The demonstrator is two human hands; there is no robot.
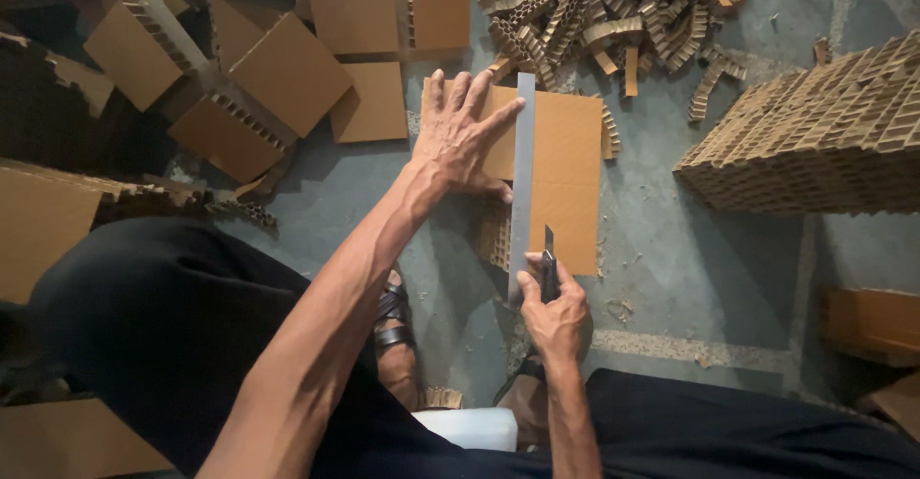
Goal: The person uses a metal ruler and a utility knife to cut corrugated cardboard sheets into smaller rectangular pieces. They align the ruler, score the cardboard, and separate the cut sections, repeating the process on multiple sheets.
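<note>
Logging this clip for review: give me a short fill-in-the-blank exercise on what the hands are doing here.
1. The left hand presses a long grey ____ onto the cardboard sheet.
2. The right hand holds a ____ against the ruler's right edge.
3. The sheet lies on the ____.
4. The loose heap of cardboard strips lies ____ the sheet in the picture.

Missing words: ruler; knife; floor; above

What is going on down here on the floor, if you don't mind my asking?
A person crouches over a cardboard sheet lying on the concrete floor. The left hand presses a long metal ruler flat along the sheet, while the right hand holds a utility knife against the ruler's near end. Cut honeycomb strips and stacked cardboard pieces lie around.
</note>
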